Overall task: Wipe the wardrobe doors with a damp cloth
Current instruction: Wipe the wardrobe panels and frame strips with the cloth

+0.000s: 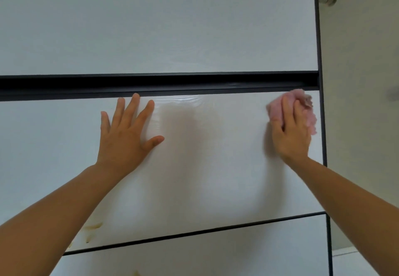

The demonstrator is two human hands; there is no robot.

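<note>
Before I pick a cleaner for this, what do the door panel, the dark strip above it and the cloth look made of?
Door panel: probably laminated board, white, semi-gloss; faint grain lines and soft sheen show near its top. Dark strip: matte black metal or plastic, cannot tell which; straight profile. Cloth: soft pink fuzzy fabric, bunched under the right hand.

A plain grey-beige wall (358, 124) fills a tall strip down the right side of the view. Near its top, a small round metal fitting (329, 0), silver and shiny, sticks out from the wall. Lower down, at the far right edge, is a blurred grey shape (394, 94), too unclear to identify. In the bottom right corner sits a white ledge (349, 254).
</note>
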